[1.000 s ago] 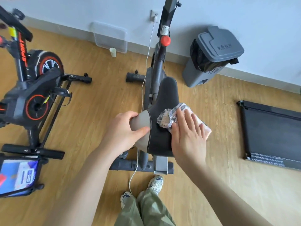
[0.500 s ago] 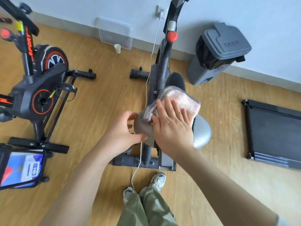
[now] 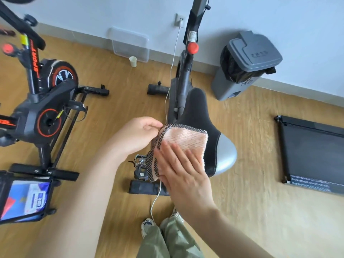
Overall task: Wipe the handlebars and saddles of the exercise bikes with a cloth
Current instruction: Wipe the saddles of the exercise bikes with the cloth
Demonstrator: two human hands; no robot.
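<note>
My right hand (image 3: 183, 173) is on the pink mesh-edged cloth (image 3: 186, 139), which lies on the black padded saddle (image 3: 197, 110). My left hand (image 3: 136, 135) is at the cloth's left edge, and the grey lidded bin (image 3: 250, 62) is behind, off right.

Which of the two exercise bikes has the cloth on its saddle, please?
The grey bike with the red knob, in the middle: the pink mesh-edged cloth lies on its black saddle. The black-and-orange bike on the left stands apart.
</note>
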